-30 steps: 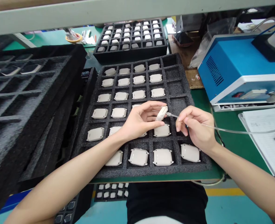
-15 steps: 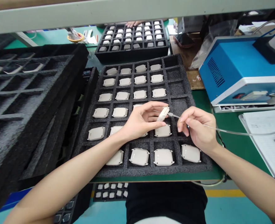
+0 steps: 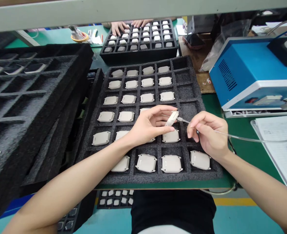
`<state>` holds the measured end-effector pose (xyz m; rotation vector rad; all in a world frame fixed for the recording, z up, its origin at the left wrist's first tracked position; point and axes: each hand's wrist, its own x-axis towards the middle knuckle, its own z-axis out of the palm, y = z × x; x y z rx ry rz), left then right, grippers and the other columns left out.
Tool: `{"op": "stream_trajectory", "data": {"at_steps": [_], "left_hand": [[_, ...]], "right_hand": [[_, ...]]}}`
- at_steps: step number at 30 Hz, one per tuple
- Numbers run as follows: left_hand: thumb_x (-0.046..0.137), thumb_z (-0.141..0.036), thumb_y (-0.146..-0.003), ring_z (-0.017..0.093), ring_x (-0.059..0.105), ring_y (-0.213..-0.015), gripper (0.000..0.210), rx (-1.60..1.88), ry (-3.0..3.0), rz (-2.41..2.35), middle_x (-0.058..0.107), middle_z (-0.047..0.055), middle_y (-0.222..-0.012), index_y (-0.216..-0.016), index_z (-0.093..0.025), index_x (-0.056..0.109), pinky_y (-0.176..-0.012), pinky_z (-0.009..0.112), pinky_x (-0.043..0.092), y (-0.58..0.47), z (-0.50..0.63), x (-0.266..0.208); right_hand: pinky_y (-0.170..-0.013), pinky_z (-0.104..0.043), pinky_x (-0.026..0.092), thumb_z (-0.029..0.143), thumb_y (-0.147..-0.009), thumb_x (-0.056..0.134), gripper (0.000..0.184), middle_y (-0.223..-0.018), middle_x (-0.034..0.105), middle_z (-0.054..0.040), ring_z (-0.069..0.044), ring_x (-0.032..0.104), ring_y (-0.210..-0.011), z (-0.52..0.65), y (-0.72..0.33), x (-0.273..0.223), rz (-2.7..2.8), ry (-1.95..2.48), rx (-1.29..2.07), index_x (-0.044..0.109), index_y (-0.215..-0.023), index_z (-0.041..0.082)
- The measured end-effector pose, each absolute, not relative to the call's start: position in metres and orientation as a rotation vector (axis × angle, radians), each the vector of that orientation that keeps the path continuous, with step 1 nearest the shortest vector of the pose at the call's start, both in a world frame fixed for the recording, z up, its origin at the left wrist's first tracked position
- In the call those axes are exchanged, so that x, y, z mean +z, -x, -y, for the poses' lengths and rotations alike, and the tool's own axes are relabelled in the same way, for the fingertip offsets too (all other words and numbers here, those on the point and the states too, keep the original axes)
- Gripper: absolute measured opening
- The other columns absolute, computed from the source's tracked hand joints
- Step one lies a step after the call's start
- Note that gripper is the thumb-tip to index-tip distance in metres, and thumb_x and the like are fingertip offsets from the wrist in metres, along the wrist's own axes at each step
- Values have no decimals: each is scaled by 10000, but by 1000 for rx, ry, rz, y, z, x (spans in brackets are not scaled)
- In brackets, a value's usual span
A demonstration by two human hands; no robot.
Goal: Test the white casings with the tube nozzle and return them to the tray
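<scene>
One more co-worker hand has come in over the far tray. Left hand's clamped on a pale watch case above the foam tray. Just beside it, right hand's pinching a thin clear tube, nozzle up against or near the case. If that left grip loosens, I'd guess the case drops or gets scuffed.

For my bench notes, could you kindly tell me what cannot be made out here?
Head view: several flat beige rectangular cases, partly covered by the left hand and forearm.
Head view: the far end of the thin clear plastic tube, cut off by the right edge.
Head view: any writing on the white paper sheets, too small and blurred.
Head view: most of the co-worker, behind the long pale-grey beam.
</scene>
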<state>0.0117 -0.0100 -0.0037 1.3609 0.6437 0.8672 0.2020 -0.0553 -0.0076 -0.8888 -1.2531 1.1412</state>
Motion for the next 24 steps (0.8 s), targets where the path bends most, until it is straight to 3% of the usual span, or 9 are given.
{"op": "stream_trajectory", "data": {"at_steps": [24], "left_hand": [[777, -116, -640, 198, 644, -962, 471, 855, -1350, -674, 661, 71, -1068, -1080, -167, 618, -877, 333, 530, -13, 11, 0]], "right_hand": [[-358, -199, 299, 132, -819, 508, 134, -561, 618, 1, -81, 444, -396, 55, -203, -11, 1282, 808, 1132, 618, -748, 164]]}}
